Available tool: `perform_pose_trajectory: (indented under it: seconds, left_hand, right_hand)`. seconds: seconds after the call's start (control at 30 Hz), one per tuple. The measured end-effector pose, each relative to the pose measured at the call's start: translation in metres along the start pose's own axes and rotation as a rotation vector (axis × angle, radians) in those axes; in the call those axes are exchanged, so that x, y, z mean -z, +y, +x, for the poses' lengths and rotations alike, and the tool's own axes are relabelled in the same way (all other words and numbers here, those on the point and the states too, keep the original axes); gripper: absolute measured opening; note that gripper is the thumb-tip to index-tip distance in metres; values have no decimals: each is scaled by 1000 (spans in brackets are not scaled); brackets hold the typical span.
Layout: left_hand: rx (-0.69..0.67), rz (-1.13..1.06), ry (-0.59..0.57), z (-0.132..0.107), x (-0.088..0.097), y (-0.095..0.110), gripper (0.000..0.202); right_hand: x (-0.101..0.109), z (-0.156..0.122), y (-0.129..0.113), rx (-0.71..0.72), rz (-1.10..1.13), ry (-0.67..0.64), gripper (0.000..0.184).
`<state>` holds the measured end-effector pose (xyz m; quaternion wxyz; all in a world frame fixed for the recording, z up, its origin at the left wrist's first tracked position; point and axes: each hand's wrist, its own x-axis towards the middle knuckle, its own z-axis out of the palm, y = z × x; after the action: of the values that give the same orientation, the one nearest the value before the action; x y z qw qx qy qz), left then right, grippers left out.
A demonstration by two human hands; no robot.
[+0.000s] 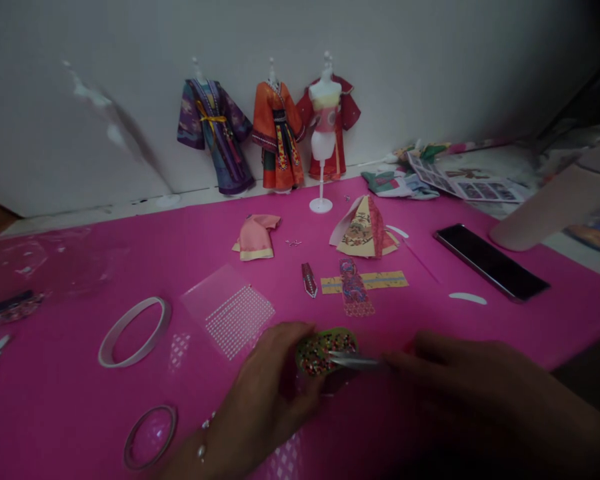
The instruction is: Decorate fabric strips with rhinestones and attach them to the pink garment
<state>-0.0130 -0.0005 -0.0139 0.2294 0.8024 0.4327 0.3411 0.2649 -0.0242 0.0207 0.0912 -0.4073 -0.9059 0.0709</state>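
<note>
Pink sheeting covers the worktop [80, 413], and low in the view, close to the person, both hands meet over a small patterned piece [325, 348], an oval of green-edged paper speckled red and dark. The left hand [265, 393] lies just left of it, with fingertips touching its left edge and pinning it to the worktop. The right hand [460, 380] comes in from the right with its fingers closed on slim metal tweezers [355, 361]. The tweezers' long axis runs nearly level, right to left, and their tip lies over the piece's right half; whether the tips are pinched on anything is too blurred to tell. So the piece lies directly left of the tweezers, along their own line, with the left hand nearer to it and already on it.

Just beyond the hands are a clear sheet of small gems [237, 319], a paper strip with a patterned band [363, 283] and a small red piece [309, 279]. Two tape rolls [133, 331] lie to the left. Farther back sit a pink paper top [257, 237], a folded paper skirt [363, 228] and a phone [490, 261]. Three small dress forms [275, 130] in paper robes stand by the wall.
</note>
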Motion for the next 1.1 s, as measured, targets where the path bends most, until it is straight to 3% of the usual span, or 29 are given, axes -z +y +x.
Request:
perform_pose_trajectory:
  seconds: [0.53,1.1]
  left_hand:
    - [-58,1,-39,-1,-3,1,45]
    - [-41,-2,-80,-1,-2,1,44]
  right_hand:
    - [-4,-1,-8,-46,-78,-84,39]
    - [-7,1,-8,-39,-94,-62,36]
